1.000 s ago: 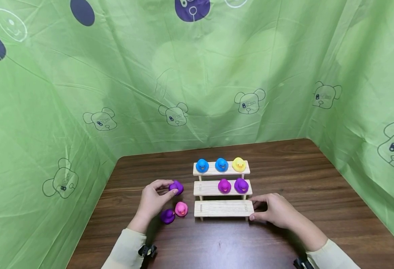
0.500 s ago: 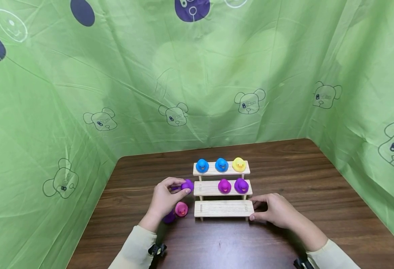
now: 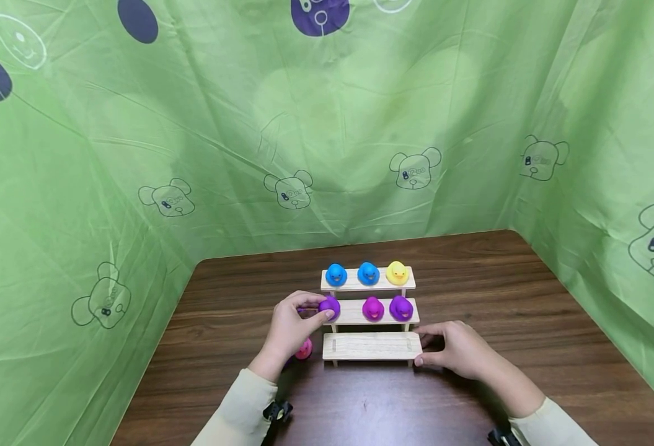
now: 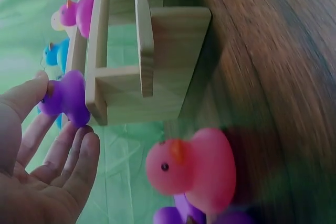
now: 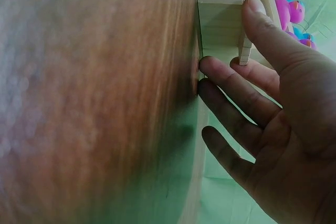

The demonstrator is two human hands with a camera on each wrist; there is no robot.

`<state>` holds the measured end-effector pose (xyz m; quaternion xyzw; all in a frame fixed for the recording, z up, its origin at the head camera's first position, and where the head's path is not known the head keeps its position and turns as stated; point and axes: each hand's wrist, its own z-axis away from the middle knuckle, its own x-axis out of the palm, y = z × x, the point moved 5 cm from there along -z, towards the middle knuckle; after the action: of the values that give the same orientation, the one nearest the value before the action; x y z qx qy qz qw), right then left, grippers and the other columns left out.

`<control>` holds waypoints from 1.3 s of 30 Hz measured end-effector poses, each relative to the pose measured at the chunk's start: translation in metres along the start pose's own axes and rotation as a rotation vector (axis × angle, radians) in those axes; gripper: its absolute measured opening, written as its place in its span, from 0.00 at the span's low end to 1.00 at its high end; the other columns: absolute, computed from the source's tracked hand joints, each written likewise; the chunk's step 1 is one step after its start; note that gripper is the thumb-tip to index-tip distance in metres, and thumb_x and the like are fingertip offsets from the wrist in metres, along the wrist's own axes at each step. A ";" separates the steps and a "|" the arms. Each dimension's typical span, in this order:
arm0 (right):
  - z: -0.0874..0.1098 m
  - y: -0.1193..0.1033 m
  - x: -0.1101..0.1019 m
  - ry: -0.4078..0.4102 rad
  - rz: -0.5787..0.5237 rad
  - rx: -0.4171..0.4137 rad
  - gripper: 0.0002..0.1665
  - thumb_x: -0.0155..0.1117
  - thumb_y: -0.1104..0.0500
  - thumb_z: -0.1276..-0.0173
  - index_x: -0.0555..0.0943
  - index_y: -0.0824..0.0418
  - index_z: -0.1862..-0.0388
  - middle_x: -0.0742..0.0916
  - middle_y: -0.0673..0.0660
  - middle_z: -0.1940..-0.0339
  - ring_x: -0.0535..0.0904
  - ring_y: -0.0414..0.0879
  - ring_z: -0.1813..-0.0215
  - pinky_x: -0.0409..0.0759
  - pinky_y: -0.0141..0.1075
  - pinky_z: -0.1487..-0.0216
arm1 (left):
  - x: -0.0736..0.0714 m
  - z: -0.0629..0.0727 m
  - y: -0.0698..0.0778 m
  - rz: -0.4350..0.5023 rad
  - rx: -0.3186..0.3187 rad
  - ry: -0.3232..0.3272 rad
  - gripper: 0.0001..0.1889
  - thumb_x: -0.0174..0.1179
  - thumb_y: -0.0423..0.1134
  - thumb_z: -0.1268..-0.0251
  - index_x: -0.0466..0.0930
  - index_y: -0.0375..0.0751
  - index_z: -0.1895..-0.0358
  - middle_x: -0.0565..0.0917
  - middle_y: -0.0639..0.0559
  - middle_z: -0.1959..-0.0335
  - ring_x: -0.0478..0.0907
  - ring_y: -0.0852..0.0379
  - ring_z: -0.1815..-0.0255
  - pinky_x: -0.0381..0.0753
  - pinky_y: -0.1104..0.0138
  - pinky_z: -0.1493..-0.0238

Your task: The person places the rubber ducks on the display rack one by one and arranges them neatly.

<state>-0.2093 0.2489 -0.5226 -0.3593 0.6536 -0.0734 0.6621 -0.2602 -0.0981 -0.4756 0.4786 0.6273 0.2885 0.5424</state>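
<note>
My left hand [image 3: 290, 325] pinches a purple rubber duck [image 3: 330, 306] between thumb and fingers at the left end of the middle step of a three-tier wooden stand [image 3: 371, 347]. The left wrist view shows this held duck [image 4: 68, 98] right at the board's end. With thumb and index finger on either side of the lowest board, my right hand [image 3: 457, 350] grips the stand's right end. Along the middle step sit a magenta duck [image 3: 373, 309] and another purple duck [image 3: 402, 308]. Two blue ducks [image 3: 336, 275] and a yellow duck [image 3: 397, 272] line the top step.
Left of the stand, a pink duck [image 4: 194, 169] rests on the brown wooden table [image 3: 472, 272], partly behind my left hand in the head view. Purple duck parts [image 4: 178, 211] show beside it in the left wrist view. A green printed cloth [image 3: 349, 124] encloses the table's back and sides.
My left hand has carried the purple duck rightward from beside the stand to the left end of the middle step. My right hand has stayed on the stand.
</note>
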 end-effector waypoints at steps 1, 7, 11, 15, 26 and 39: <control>0.000 0.000 0.000 -0.001 -0.002 0.001 0.35 0.81 0.34 0.44 0.88 0.51 0.42 0.87 0.28 0.66 0.85 0.35 0.53 0.84 0.43 0.48 | 0.002 0.000 0.001 0.009 0.001 -0.003 0.13 0.81 0.41 0.42 0.91 0.46 0.55 0.87 0.55 0.58 0.89 0.53 0.58 0.89 0.62 0.53; 0.000 -0.001 -0.001 -0.004 -0.008 0.002 0.36 0.80 0.34 0.44 0.88 0.52 0.42 0.87 0.29 0.66 0.85 0.34 0.54 0.84 0.44 0.48 | 0.010 -0.003 0.003 -0.003 -0.003 -0.010 0.13 0.81 0.41 0.43 0.91 0.47 0.55 0.87 0.56 0.59 0.89 0.56 0.60 0.89 0.63 0.54; 0.001 -0.001 -0.001 0.001 -0.009 -0.002 0.35 0.81 0.34 0.44 0.88 0.51 0.43 0.87 0.29 0.66 0.85 0.34 0.54 0.84 0.43 0.48 | 0.013 -0.004 0.004 -0.025 0.003 -0.012 0.14 0.81 0.41 0.43 0.91 0.46 0.55 0.87 0.55 0.59 0.89 0.55 0.62 0.89 0.67 0.58; 0.001 -0.002 -0.001 0.000 -0.013 -0.007 0.33 0.81 0.35 0.44 0.88 0.50 0.44 0.87 0.29 0.66 0.86 0.35 0.54 0.84 0.42 0.49 | 0.014 -0.005 0.006 -0.045 0.003 -0.013 0.14 0.81 0.41 0.43 0.91 0.47 0.55 0.87 0.55 0.59 0.88 0.55 0.63 0.89 0.68 0.60; 0.001 -0.003 -0.001 0.001 -0.012 -0.005 0.33 0.81 0.35 0.44 0.88 0.50 0.44 0.87 0.29 0.66 0.86 0.35 0.55 0.84 0.42 0.49 | 0.016 -0.006 0.008 -0.126 0.011 -0.021 0.13 0.81 0.46 0.43 0.92 0.49 0.57 0.87 0.60 0.60 0.86 0.59 0.65 0.88 0.69 0.62; 0.001 -0.003 -0.001 0.003 -0.011 -0.006 0.33 0.82 0.36 0.44 0.88 0.50 0.44 0.88 0.30 0.66 0.86 0.35 0.54 0.84 0.43 0.49 | 0.016 -0.005 0.010 -0.155 0.015 -0.032 0.14 0.81 0.48 0.43 0.93 0.49 0.57 0.87 0.60 0.59 0.86 0.59 0.64 0.87 0.69 0.61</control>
<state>-0.2077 0.2481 -0.5203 -0.3647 0.6529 -0.0754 0.6596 -0.2611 -0.0790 -0.4715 0.4374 0.6559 0.2333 0.5692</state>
